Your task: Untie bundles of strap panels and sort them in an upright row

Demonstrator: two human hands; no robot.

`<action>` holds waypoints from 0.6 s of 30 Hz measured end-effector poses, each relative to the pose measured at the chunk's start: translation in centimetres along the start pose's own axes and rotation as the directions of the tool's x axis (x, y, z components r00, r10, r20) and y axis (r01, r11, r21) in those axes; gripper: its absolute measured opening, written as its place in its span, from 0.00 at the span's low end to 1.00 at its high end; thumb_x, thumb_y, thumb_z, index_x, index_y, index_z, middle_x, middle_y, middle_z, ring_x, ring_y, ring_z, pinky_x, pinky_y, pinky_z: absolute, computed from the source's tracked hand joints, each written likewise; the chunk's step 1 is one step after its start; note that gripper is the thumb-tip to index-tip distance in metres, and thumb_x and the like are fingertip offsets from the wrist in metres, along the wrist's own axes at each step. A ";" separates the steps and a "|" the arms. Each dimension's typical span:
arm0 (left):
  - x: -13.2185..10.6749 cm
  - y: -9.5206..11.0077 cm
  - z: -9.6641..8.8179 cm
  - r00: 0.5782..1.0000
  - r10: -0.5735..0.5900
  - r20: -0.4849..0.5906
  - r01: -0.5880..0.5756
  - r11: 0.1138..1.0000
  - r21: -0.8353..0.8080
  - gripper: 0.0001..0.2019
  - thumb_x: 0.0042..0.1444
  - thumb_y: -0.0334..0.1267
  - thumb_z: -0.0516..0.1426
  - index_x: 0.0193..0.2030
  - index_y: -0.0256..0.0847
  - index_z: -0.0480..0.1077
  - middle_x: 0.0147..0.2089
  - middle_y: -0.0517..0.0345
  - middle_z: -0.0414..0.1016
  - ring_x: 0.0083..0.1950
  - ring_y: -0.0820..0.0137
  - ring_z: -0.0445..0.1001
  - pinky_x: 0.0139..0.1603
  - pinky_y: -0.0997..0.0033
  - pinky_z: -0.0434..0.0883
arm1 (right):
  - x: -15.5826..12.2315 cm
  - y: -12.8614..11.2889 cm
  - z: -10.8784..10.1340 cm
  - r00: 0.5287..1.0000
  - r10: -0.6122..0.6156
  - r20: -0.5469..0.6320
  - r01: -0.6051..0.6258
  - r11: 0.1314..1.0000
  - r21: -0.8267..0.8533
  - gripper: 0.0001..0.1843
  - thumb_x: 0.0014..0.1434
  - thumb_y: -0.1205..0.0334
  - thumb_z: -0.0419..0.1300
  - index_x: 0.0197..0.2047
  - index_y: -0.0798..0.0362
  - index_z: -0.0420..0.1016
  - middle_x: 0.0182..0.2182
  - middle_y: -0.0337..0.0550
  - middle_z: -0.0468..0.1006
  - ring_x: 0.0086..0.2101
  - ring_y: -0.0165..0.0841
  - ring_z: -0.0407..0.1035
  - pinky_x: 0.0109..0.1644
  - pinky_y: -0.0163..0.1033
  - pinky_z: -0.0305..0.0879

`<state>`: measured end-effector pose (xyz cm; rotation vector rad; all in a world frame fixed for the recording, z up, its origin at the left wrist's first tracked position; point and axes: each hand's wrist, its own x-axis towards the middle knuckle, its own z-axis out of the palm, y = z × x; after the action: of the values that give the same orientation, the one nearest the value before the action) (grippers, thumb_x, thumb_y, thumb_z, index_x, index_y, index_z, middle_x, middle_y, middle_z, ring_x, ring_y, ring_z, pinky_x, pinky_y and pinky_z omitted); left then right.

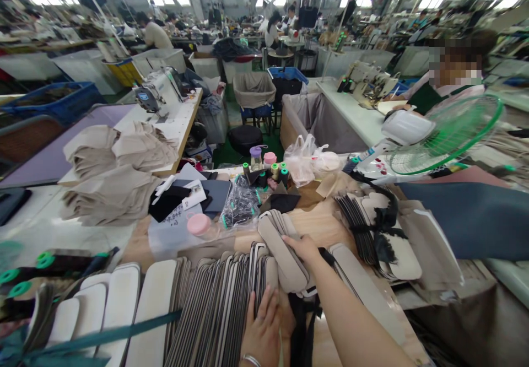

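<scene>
My left hand (262, 323), a bracelet at its wrist, lies with fingers apart on the near right end of a long row of thin beige rounded panels (206, 306) standing on edge. Just beyond it, my right hand (303, 250) grips the right edge of a small fanned batch of the same beige panels (281, 254); its thumb is hidden. That batch leans at the row's right end. Black straps (303, 323) hang between my forearms. Larger pale panels (151, 301) stand at the row's left, crossed by a teal band (144, 325).
A black-tied panel bundle (380, 229) lies to the right, near a green fan (446, 135). Thread spools, a bagged lot of spools (239, 204) and a pink-lidded jar (199, 225) stand behind. Beige fabric piles (111, 185) sit left. A co-worker (450, 75) sits at the far right.
</scene>
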<state>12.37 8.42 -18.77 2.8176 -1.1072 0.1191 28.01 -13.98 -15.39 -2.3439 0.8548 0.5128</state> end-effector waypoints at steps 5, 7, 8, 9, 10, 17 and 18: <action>0.0 0.1 -0.1 0.999 -0.022 0.029 0.023 0.999 -0.029 0.20 0.63 0.49 0.50 0.58 0.46 0.71 0.71 0.57 0.58 0.76 0.59 0.28 0.70 0.44 0.20 | -2.5 -2.6 2.7 0.982 -0.179 0.062 0.177 0.983 0.041 0.36 0.55 0.32 0.55 0.50 0.56 0.70 0.50 0.57 0.75 0.51 0.43 0.70 0.55 0.47 0.64; 0.0 0.2 -0.2 0.998 -0.032 0.054 0.035 0.998 -0.046 0.21 0.64 0.48 0.49 0.60 0.46 0.69 0.71 0.58 0.57 0.76 0.60 0.28 0.70 0.44 0.19 | -3.8 -3.4 4.0 0.970 -0.227 0.081 0.225 0.974 0.043 0.39 0.49 0.35 0.63 0.53 0.57 0.68 0.51 0.57 0.75 0.51 0.44 0.70 0.54 0.46 0.65; 0.0 0.2 -0.2 0.997 -0.035 0.071 0.039 0.998 -0.058 0.22 0.64 0.48 0.49 0.62 0.46 0.67 0.71 0.58 0.57 0.76 0.60 0.28 0.70 0.44 0.18 | -4.2 -3.7 4.4 0.967 -0.238 0.085 0.236 0.971 0.039 0.39 0.49 0.38 0.65 0.55 0.56 0.66 0.51 0.56 0.74 0.51 0.44 0.70 0.54 0.46 0.65; 0.0 0.3 -0.2 0.995 -0.036 0.089 0.042 0.997 -0.068 0.22 0.64 0.48 0.48 0.63 0.47 0.66 0.71 0.59 0.56 0.76 0.60 0.28 0.70 0.44 0.17 | -4.3 -3.8 4.6 0.967 -0.239 0.085 0.237 0.971 0.034 0.37 0.50 0.41 0.66 0.55 0.56 0.66 0.51 0.54 0.74 0.50 0.43 0.70 0.54 0.48 0.65; -0.1 0.3 -0.3 0.994 -0.037 0.106 0.045 0.996 -0.077 0.23 0.65 0.49 0.48 0.63 0.47 0.66 0.72 0.59 0.55 0.76 0.61 0.29 0.69 0.44 0.17 | -4.3 -3.8 4.7 0.969 -0.231 0.083 0.230 0.973 0.030 0.33 0.53 0.44 0.65 0.55 0.56 0.66 0.51 0.52 0.74 0.49 0.42 0.70 0.54 0.50 0.65; -0.4 0.4 -0.4 0.988 -0.064 0.141 0.077 0.993 -0.088 0.20 0.65 0.46 0.47 0.60 0.48 0.69 0.72 0.61 0.53 0.76 0.61 0.33 0.69 0.46 0.15 | -1.6 -2.3 -0.4 0.976 -0.218 -0.021 0.219 0.960 0.172 0.18 0.59 0.51 0.62 0.46 0.56 0.73 0.40 0.44 0.78 0.41 0.34 0.73 0.49 0.47 0.70; -0.5 0.4 -0.4 0.988 -0.061 0.144 0.074 0.994 -0.086 0.20 0.65 0.46 0.48 0.61 0.48 0.68 0.72 0.61 0.53 0.76 0.61 0.32 0.69 0.45 0.16 | -1.8 -2.2 -1.6 0.971 -0.224 -0.081 0.236 0.948 0.215 0.19 0.58 0.51 0.63 0.47 0.56 0.72 0.41 0.45 0.78 0.41 0.35 0.73 0.49 0.46 0.70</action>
<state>11.76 8.52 -18.36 2.8143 -1.0140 -0.1360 28.42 -12.77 -12.39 -2.2196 0.6156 0.2413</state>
